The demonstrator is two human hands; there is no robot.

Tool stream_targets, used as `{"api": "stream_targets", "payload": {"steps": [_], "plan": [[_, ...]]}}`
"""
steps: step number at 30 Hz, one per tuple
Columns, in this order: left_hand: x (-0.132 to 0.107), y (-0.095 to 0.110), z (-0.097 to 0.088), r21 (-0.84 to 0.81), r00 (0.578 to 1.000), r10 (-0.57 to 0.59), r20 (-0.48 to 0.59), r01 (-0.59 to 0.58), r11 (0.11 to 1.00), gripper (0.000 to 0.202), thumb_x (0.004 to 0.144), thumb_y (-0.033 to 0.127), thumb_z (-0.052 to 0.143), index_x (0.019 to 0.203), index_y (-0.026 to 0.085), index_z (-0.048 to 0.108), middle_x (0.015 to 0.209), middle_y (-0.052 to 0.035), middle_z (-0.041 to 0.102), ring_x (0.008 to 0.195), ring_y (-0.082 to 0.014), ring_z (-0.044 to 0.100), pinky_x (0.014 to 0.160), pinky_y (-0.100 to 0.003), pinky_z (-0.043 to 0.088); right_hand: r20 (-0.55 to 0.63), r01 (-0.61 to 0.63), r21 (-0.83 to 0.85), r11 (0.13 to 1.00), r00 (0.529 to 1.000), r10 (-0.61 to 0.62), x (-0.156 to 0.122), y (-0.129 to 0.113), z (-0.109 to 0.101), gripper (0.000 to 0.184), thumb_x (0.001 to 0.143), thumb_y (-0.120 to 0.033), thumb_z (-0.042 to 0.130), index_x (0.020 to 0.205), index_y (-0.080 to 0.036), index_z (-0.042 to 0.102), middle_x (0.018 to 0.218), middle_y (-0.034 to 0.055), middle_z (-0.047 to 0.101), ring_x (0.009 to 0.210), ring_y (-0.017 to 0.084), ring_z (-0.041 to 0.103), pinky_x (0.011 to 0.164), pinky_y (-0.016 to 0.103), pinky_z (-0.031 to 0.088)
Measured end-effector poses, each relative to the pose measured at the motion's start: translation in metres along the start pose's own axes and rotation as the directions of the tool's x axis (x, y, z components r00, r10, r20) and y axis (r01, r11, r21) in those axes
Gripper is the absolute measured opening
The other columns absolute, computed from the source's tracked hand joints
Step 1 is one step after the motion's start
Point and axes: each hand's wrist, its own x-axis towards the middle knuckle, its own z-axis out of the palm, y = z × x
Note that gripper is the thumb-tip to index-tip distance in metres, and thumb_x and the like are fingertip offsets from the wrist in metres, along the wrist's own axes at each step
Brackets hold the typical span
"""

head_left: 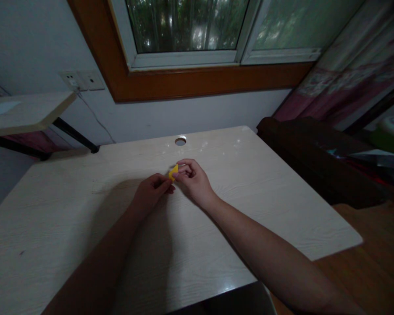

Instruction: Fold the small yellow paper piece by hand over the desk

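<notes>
A small yellow piece, angular and looking like folded paper, is held between both hands just above the table. My left hand pinches its lower left edge between thumb and fingers. From the other side, my right hand grips it with the thumb in front and the fingers curled behind. Part of the piece is hidden by the fingertips, so its full shape cannot be made out.
A round cable hole lies near the table's back edge. At the left stands a raised shelf on black legs. A cord runs down the wall from a socket. Dark furniture and a curtain flank the right side.
</notes>
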Motion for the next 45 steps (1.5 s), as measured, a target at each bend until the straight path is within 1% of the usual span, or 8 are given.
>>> {"api": "stream_targets", "payload": {"steps": [9, 15, 20, 25, 30, 32, 38, 45], "plan": [[-0.0007, -0.0025, 0.0000, -0.027, 1.000, 0.004, -0.014, -0.004, 1.000, 0.025, 0.079, 0.041, 0.066, 0.079, 0.017, 0.062, 0.072, -0.0034, 0.072, 0.067, -0.0163, 0.068, 0.068, -0.029, 0.055, -0.056, 0.012, 0.040, 0.999, 0.998, -0.010, 0.0025, -0.0038, -0.0005, 0.036, 0.069, -0.024, 0.077, 0.100, -0.024, 0.059, 0.075, -0.0033, 0.065, 0.071, 0.012, 0.061, 0.069, 0.026, 0.048], [-0.0020, -0.0022, -0.0007, -0.008, 0.998, 0.029, -0.050, -0.029, 1.000, 0.023, 0.080, 0.040, 0.066, 0.078, 0.017, 0.062, 0.073, -0.0036, 0.072, 0.067, -0.0157, 0.067, 0.067, -0.027, 0.054, -0.099, 0.006, 0.061, 0.998, 0.995, 0.000, 0.0054, -0.0046, -0.0036, 0.035, 0.069, -0.025, 0.078, 0.097, -0.024, 0.059, 0.073, -0.0038, 0.065, 0.069, 0.011, 0.061, 0.068, 0.027, 0.049], [-0.0019, -0.0032, -0.0002, 0.006, 0.997, 0.069, -0.041, -0.069, 0.998, 0.026, 0.082, 0.044, 0.063, 0.085, 0.017, 0.064, 0.077, -0.0040, 0.072, 0.069, -0.0154, 0.066, 0.066, -0.026, 0.052, -0.068, -0.011, 0.073, 0.997, 0.998, 0.015, 0.0044, -0.0055, -0.0033, 0.036, 0.068, -0.027, 0.079, 0.098, -0.024, 0.060, 0.075, -0.0031, 0.066, 0.070, 0.012, 0.062, 0.070, 0.028, 0.051], [-0.0015, -0.0041, -0.0001, 0.021, 0.997, 0.073, -0.015, -0.073, 0.997, 0.027, 0.082, 0.044, 0.063, 0.089, 0.018, 0.066, 0.079, -0.0040, 0.072, 0.072, -0.0158, 0.067, 0.069, -0.027, 0.052, -0.007, -0.020, 0.063, 0.998, 1.000, 0.021, 0.0034, -0.0037, -0.0020, 0.034, 0.068, -0.028, 0.080, 0.097, -0.024, 0.063, 0.078, -0.0023, 0.067, 0.074, 0.013, 0.063, 0.075, 0.029, 0.052], [-0.0010, -0.0027, -0.0003, 0.005, 0.998, 0.063, -0.020, -0.063, 0.998, 0.024, 0.081, 0.041, 0.064, 0.086, 0.018, 0.067, 0.075, -0.0027, 0.071, 0.070, -0.0156, 0.066, 0.069, -0.027, 0.052, 0.056, -0.052, 0.065, 0.997, 0.997, 0.049, 0.0013, -0.0033, 0.0003, 0.027, 0.069, -0.028, 0.079, 0.091, -0.022, 0.064, 0.082, -0.0002, 0.068, 0.077, 0.013, 0.063, 0.076, 0.031, 0.051], [-0.0006, -0.0027, -0.0007, -0.002, 0.998, 0.062, -0.030, -0.062, 0.998, 0.023, 0.081, 0.041, 0.065, 0.084, 0.018, 0.066, 0.074, -0.0024, 0.071, 0.070, -0.0156, 0.066, 0.068, -0.027, 0.052, 0.067, -0.045, 0.076, 0.996, 0.997, 0.040, 0.0008, -0.0032, 0.0006, 0.026, 0.070, -0.028, 0.079, 0.091, -0.022, 0.065, 0.083, -0.0001, 0.068, 0.078, 0.013, 0.064, 0.077, 0.031, 0.051], [0.0003, -0.0062, -0.0009, -0.013, 0.999, 0.038, -0.016, -0.038, 0.999, 0.026, 0.080, 0.044, 0.066, 0.085, 0.018, 0.066, 0.078, -0.0044, 0.074, 0.074, -0.0173, 0.069, 0.072, -0.029, 0.053, 0.061, -0.037, 0.077, 0.996, 0.998, 0.032, 0.0026, -0.0001, -0.0011, 0.022, 0.071, -0.026, 0.077, 0.090, -0.022, 0.066, 0.084, -0.0003, 0.068, 0.078, 0.013, 0.063, 0.078, 0.030, 0.051], [0.0004, -0.0086, 0.0006, 0.017, 0.996, 0.067, -0.066, -0.066, 0.998, 0.027, 0.080, 0.044, 0.066, 0.085, 0.018, 0.067, 0.080, -0.0054, 0.075, 0.075, -0.0182, 0.070, 0.075, -0.031, 0.054, 0.014, -0.025, 0.029, 0.999, 1.000, 0.025, 0.0025, -0.0004, -0.0005, 0.023, 0.071, -0.028, 0.077, 0.090, -0.022, 0.066, 0.082, 0.0000, 0.068, 0.078, 0.014, 0.064, 0.076, 0.030, 0.051]]}}
